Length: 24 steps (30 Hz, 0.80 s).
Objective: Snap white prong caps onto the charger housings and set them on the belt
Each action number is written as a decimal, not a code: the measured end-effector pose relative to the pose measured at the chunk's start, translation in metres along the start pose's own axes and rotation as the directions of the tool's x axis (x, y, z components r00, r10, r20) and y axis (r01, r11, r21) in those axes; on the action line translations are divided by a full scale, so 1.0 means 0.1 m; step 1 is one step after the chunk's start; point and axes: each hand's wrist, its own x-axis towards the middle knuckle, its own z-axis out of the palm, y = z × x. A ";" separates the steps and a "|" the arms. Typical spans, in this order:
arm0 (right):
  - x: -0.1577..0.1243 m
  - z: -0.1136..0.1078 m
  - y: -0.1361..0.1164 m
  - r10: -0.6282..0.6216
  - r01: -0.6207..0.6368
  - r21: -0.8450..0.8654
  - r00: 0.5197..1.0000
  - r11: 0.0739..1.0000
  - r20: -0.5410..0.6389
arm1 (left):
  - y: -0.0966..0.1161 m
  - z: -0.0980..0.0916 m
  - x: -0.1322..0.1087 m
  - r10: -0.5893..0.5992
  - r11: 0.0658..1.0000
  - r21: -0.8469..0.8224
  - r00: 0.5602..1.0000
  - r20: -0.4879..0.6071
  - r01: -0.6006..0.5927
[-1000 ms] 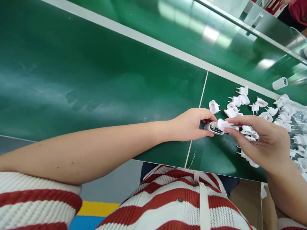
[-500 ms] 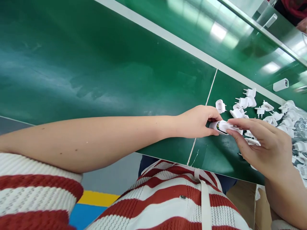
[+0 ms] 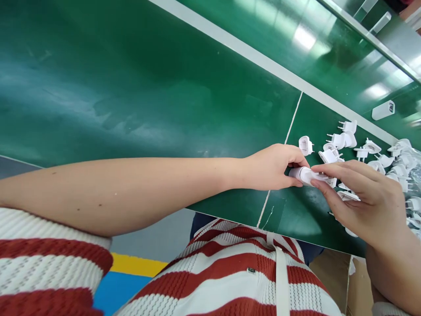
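We hold a white plug top (image 3: 307,176) and a white casing (image 3: 295,174) end to end.
Over the green table (image 3: 148,87), our left hand (image 3: 279,167) grips the casing while our right hand (image 3: 366,195) pinches the plug top; the parts meet between them. To seat them well, we should line up the rims and press straight, without tilting.

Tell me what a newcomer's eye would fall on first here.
Probably the left hand holding a white housing, right of centre over the green table, as the right hand pinches a white plug piece against its end. Next, loose white plugs strewn near that hand, then the red-and-white striped top at bottom centre.
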 end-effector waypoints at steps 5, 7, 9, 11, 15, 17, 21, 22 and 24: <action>-0.06 0.08 -0.06 0.027 -0.032 -0.076 0.998 0.997 -0.060 | 0.00 0.00 0.00 0.007 1.000 0.008 1.000 -0.004 -0.007; -0.10 0.11 -0.11 0.024 -0.037 -0.149 0.996 0.988 -0.089 | 0.00 0.00 0.00 0.009 1.000 0.010 1.000 -0.003 -0.009; -0.12 0.13 -0.14 0.006 -0.026 -0.211 0.996 0.977 -0.095 | 0.00 0.00 0.00 0.016 1.000 0.006 1.000 -0.005 -0.016; -0.12 0.14 -0.17 0.010 -0.032 -0.233 0.995 0.972 -0.096 | 0.00 0.00 0.00 0.016 1.000 0.004 1.000 -0.005 -0.016; -0.05 0.14 -0.18 0.089 -0.105 -0.186 0.992 0.977 -0.094 | 0.02 0.01 -0.01 0.001 1.000 0.007 1.000 -0.019 -0.001; -0.01 0.15 -0.19 0.111 -0.126 -0.198 0.990 0.972 -0.087 | 0.03 0.01 -0.01 -0.009 1.000 0.011 1.000 -0.021 0.009; -0.02 0.20 -0.20 0.145 -0.165 -0.203 0.983 0.965 -0.111 | 0.04 0.02 -0.01 -0.030 1.000 0.007 0.999 -0.036 0.031; -0.03 0.22 -0.20 0.159 -0.180 -0.179 0.979 0.967 -0.127 | 0.04 0.02 -0.01 -0.033 0.999 -0.002 0.999 -0.043 0.033; -0.06 0.26 -0.21 0.187 -0.211 -0.132 0.967 0.969 -0.170 | 0.03 0.03 -0.01 -0.032 0.999 -0.019 0.998 -0.053 0.031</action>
